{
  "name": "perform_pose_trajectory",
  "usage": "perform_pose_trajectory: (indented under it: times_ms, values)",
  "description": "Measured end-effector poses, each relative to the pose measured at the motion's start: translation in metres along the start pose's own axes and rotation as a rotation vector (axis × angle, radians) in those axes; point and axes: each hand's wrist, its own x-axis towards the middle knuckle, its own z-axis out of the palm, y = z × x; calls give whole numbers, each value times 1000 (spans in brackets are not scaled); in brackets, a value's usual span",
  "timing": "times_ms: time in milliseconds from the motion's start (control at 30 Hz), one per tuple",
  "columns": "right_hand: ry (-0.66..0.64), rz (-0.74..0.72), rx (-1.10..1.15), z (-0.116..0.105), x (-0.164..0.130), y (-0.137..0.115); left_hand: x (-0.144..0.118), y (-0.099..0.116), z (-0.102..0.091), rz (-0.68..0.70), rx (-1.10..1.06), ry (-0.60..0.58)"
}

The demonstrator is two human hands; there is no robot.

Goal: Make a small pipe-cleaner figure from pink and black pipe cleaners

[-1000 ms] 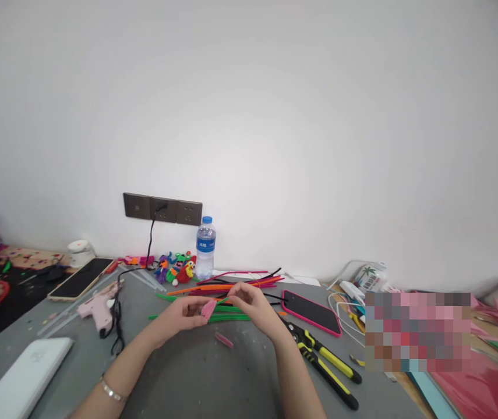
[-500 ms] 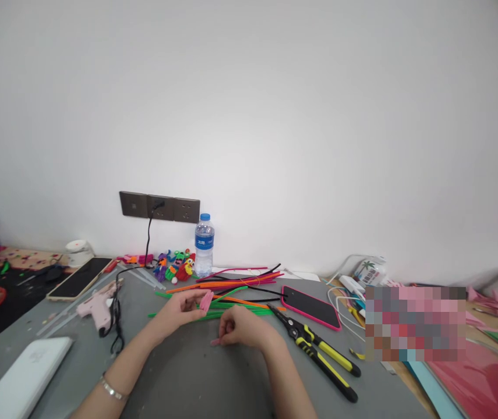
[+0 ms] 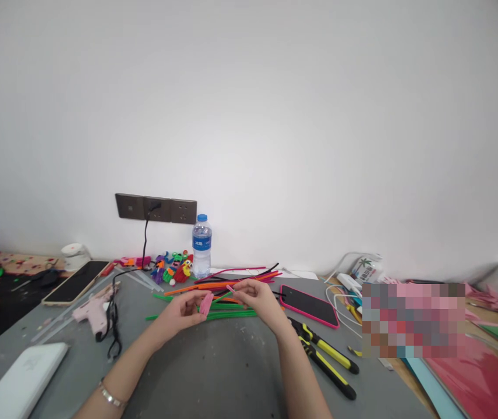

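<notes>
My left hand [image 3: 182, 310] pinches a small bundle of bent pink pipe cleaner [image 3: 205, 304] between thumb and fingers, above the grey table. To its right, my right hand [image 3: 255, 298] is closed on a short pink pipe-cleaner piece [image 3: 230, 288], whose tip sticks out to the left. Whether the two pink parts are joined I cannot tell. Just behind and below the hands lie green pipe cleaners [image 3: 226, 315] and a bundle of orange, red and black ones [image 3: 214, 285]. Yellow-and-black pliers [image 3: 327, 352] lie beside my right forearm, which partly hides their jaws.
A pink glue gun [image 3: 95, 314] with its cord, a white power bank [image 3: 25, 378] and a phone [image 3: 76, 283] lie left. Colourful pipe-cleaner figures [image 3: 173, 267] and a water bottle [image 3: 202, 250] stand by the wall. A pink-edged phone [image 3: 310, 305] and red sheets [image 3: 476, 378] are right.
My right hand has risen from low over the table to beside my left hand, carrying the pink piece. My left hand stays nearly in place. The view has shifted slightly.
</notes>
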Motion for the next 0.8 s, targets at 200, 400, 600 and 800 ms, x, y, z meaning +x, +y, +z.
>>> perform_pose_trajectory:
  times_ms: [200,400,600,800]
  values:
    - [38,-82,85,-3,2,4,-1,4,2,-3,-39,50]
    - [52,-100,60,-2,-1,-5,-2,9,5,-37,-92,57]
    - [-21,-126,143,4,-4,-12,-6,14,7,-99,-124,-32]
    - [-137,-148,87,6,-8,-15,-9,20,7,-142,-136,-145]
